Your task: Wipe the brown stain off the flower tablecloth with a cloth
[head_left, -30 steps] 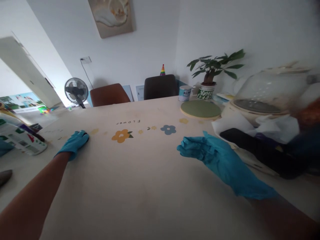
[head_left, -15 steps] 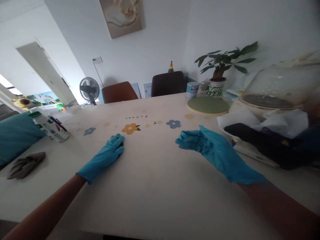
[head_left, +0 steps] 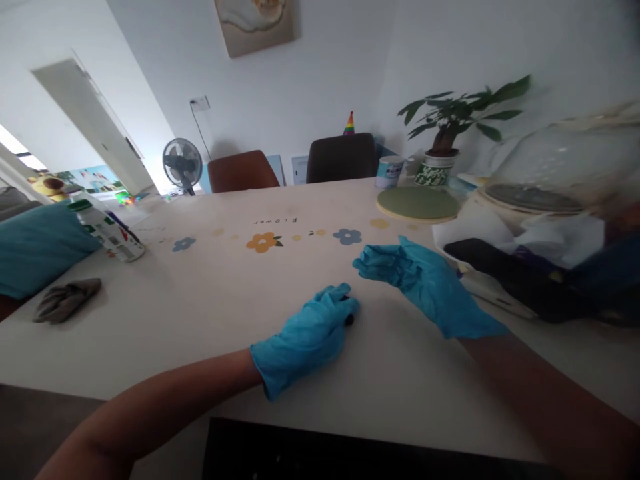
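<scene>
The left hand (head_left: 306,337), in a blue glove, lies palm down on the pale table (head_left: 210,293), its fingers (head_left: 336,301) stretched forward and pressed flat. A small dark object (head_left: 349,319) peeks out just under the fingertips — it looks pinned against the table by them, though it is too small and too shaded to say what it is or whether the fingers truly grip it. The flat pose suits pressing or sliding rather than lifting.

The right hand (head_left: 417,280), gloved the same, hovers just above the table beyond the left fingertips, tilted on its edge with the fingers loosely curled and nothing in them — released, and near the dark object but apart from it.

At the right edge sit a black flat thing (head_left: 493,260) on white paper (head_left: 470,230), with a clear dome (head_left: 555,167) behind; they are blurred. Farther back are a round green mat (head_left: 417,203), a tin (head_left: 389,171) and a potted plant (head_left: 453,127). On the left, well apart from both hands, a printed bottle (head_left: 107,231) lies on its side, a grey cloth (head_left: 67,299) is crumpled near the edge, and a teal cushion (head_left: 40,247) rests beside it. 2 chairs (head_left: 293,163) stand at the far side, and a fan (head_left: 182,163) stands beyond them.
</scene>
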{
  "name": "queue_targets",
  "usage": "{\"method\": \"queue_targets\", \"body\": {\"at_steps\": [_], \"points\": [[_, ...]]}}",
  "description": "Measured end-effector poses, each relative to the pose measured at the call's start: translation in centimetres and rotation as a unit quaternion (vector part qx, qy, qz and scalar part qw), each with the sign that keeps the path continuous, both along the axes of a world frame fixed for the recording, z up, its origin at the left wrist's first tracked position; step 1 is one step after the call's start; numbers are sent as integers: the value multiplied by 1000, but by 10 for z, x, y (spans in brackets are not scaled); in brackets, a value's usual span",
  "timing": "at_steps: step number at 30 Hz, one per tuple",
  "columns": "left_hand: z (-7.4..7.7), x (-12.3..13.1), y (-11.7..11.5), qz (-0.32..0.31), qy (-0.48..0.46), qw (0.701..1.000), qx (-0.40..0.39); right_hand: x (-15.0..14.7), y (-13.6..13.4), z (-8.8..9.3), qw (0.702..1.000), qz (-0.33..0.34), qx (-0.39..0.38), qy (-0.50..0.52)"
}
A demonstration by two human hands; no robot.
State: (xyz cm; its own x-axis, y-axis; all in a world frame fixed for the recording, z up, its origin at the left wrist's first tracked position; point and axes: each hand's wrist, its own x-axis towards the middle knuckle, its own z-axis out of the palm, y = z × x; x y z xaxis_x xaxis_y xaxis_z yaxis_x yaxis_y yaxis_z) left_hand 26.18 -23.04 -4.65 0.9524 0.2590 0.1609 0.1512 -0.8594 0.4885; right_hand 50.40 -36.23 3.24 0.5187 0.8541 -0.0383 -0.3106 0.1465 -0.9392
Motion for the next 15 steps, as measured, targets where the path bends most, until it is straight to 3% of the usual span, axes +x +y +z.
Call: {"method": "queue_targets", "body": {"at_steps": [3,7,11,15], "points": [[7,-15,-12,-21,24,997,66,0,0,0,1000,-3,-2,13],[21,-67,19,0,64,989,135,-3,0,7,1000,-18,-11,22],[29,-139,73,124,161,966,157,-7,1,12,999,-36,-16,37],[28,-217,135,325,209,911,144,-13,4,15,998,-45,-27,39]]}}
